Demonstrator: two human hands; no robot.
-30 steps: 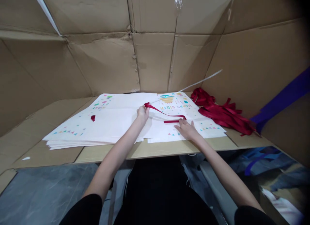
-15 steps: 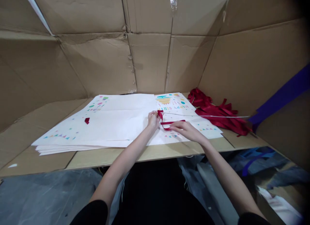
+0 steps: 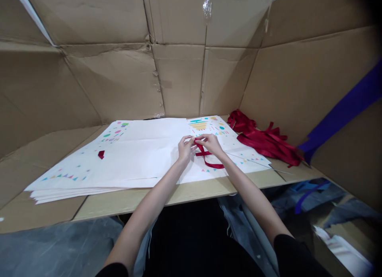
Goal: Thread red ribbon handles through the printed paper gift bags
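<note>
A length of red ribbon (image 3: 212,164) hangs in a loop over the printed part of a white sheet (image 3: 149,149). My left hand (image 3: 185,147) pinches the ribbon's upper part from the left. From the right, my right hand (image 3: 209,143) grips the same part, its fingertips close to those of my left hand. A thin pale rod or wire (image 3: 259,162) stretches rightward from near my right hand past the sheet's edge; its left end is hidden. On the left half of the sheet lies a small folded red ribbon piece (image 3: 101,154).
A pile of red ribbons (image 3: 268,143) lies at the right of the cardboard-covered table (image 3: 116,203). More white sheets are stacked under the top one. Cardboard walls (image 3: 179,78) rise behind and at the sides. A blue strap (image 3: 337,114) hangs at the right.
My right hand has moved up and left to meet my left hand at the ribbon. The rod's right end has swung down towards the table's front edge. The view has shifted slightly.
</note>
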